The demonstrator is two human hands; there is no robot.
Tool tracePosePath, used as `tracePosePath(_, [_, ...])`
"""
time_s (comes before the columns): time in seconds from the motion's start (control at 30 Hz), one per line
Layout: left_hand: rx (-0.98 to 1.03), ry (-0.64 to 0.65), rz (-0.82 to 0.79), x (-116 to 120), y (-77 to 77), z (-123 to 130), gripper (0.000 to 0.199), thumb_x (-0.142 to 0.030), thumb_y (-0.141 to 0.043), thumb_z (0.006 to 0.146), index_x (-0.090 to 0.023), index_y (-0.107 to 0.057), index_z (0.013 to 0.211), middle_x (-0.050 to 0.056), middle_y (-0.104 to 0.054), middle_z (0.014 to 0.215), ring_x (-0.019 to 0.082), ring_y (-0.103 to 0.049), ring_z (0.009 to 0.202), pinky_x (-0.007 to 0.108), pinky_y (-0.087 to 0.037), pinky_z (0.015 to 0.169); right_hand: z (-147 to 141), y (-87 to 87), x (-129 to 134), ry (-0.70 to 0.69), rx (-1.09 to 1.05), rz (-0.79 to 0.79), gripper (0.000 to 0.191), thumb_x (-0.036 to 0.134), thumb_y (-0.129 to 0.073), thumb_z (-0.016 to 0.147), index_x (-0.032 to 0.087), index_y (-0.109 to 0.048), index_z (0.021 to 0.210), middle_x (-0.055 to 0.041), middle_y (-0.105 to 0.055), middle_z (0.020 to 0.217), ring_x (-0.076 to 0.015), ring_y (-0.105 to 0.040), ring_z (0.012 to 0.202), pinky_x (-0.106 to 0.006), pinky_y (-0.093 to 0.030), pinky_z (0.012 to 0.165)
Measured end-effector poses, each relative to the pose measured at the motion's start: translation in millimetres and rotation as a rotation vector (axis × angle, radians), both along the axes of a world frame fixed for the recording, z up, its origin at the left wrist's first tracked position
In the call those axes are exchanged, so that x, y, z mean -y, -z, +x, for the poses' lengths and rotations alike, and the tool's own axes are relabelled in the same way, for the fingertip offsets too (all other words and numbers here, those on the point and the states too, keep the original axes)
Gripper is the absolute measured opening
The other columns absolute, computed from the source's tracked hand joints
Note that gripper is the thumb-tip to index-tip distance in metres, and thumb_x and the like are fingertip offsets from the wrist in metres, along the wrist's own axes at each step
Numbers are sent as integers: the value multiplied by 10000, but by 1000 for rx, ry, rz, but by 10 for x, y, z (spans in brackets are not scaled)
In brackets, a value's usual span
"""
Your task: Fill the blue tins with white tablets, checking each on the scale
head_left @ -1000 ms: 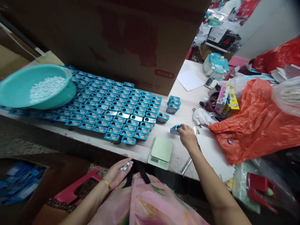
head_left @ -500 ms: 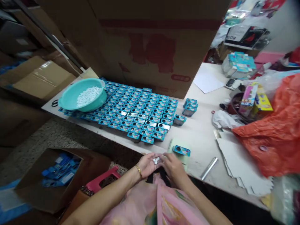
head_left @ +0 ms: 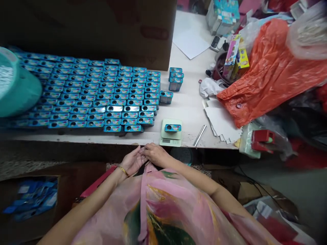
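Observation:
My left hand [head_left: 132, 161] is cupped palm up in front of the table edge, a gold bangle at its wrist. Over its palm lie the bent fingers of my right hand [head_left: 155, 154], touching it and hiding the small white tablets seen there a moment ago. What the right fingertips pinch, if anything, is hidden. Just beyond, a pale green digital scale [head_left: 164, 141] carries one small blue tin [head_left: 173, 128]. Rows of similar blue tins [head_left: 107, 91] with a dark round spot on top cover the left of the table.
A turquoise basin [head_left: 24, 92] of white tablets stands at the left. A metal tube [head_left: 200, 135], white card sheets [head_left: 221, 119] and an orange plastic bag [head_left: 265, 68] lie to the right. A large cardboard box [head_left: 102, 30] rises behind the tins. An open carton [head_left: 33, 224] holds blue packs below.
The view has turned right and downward. My right fingers have moved over the left palm, and the white tablets there are now covered. The tin stays on the scale.

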State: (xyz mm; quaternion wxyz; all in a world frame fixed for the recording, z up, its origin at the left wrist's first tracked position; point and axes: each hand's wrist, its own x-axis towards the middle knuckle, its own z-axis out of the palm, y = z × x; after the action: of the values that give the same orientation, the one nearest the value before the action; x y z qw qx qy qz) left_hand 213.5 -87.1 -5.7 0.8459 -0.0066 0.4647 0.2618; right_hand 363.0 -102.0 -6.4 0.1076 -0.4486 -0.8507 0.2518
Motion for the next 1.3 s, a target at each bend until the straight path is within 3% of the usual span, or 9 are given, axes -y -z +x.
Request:
tracePosePath(0.17, [-58, -28, 37, -15, -44, 29, 168, -117, -463, 817, -82, -624, 853, 108, -658, 880, 170, -610, 877, 322, -454, 880, 58, 12, -50, 53, 3, 22, 152, 179, -425, 870, 170, -554, 950, -44, -545, 896, -142, -491, 796, -237, -416, 662])
tracePosePath(0.27, [-130, 2, 191, -89, -128, 164, 161, -63, -516, 765, -85, -644, 859, 106, -653, 955, 178, -586, 947, 302, -434, 907, 176, -20, -98, 144, -83, 36, 177, 198, -408, 878, 166, -569, 942, -55, -559, 904, -140, -509, 831, -240, -427, 711])
tracePosePath(0.4, [-199, 162, 433, -296, -208, 538, 196, -105, -608, 703, -103, -668, 889, 79, -666, 951, 161, -590, 917, 296, -432, 893, 467, -91, -171, 372, -292, 109, 232, 222, -383, 883, 171, -570, 1012, -70, -565, 962, -140, -519, 918, -252, -429, 805])
tracePosePath(0.57, [-472, 373, 725, -626, -129, 1012, 273, -182, -658, 646, -85, -680, 900, 63, -690, 814, 173, -613, 753, 338, -466, 789, 833, -83, -277, 613, -352, 118, 199, 211, -436, 845, 188, -604, 949, -65, -587, 925, -154, -543, 891, -282, -450, 778])
tracePosePath(0.77, [-904, 680, 1150, -818, -77, 1152, 216, -181, -641, 653, -119, -705, 850, 73, -693, 741, 204, -606, 713, 315, -440, 725, 952, 27, -367, 721, -332, 55, 197, 188, -474, 803, 182, -610, 946, -57, -611, 909, -159, -563, 856, -278, -457, 771])
tracePosePath(0.9, [-930, 728, 1257, -818, -102, 1136, 221, -170, -620, 676, -135, -697, 880, 82, -695, 795, 203, -606, 746, 311, -429, 750, 959, 52, -364, 707, -366, 52, 238, 179, -445, 821, 186, -596, 1006, -58, -623, 962, -159, -562, 910, -290, -443, 828])
tracePosePath(1.1, [-806, 477, 1043, -857, -195, 964, 255, -248, -660, 647, -132, -689, 872, 70, -691, 815, 186, -613, 749, 334, -463, 756, 1196, -26, -261, 751, -493, 81, 240, 208, -416, 851, 210, -607, 996, -44, -630, 980, -146, -571, 932, -298, -453, 844])
tracePosePath(1.2, [-802, 305, 937, -968, -306, 586, 383, -339, -645, 673, -79, -649, 955, 79, -678, 835, 168, -623, 730, 343, -486, 744, 1473, -46, -177, 865, -533, 122, 223, 247, -448, 837, 212, -623, 971, -46, -631, 968, -150, -579, 911, -313, -471, 822])
tracePosePath(1.3, [-1044, 262, 977, -1168, -502, -50, 447, -348, -594, 741, -17, -587, 1042, 88, -657, 882, 142, -602, 756, 359, -466, 778, 1757, -12, -101, 986, -565, 93, 220, 290, -477, 816, 197, -640, 932, -48, -641, 925, -148, -598, 839, -312, -504, 747])
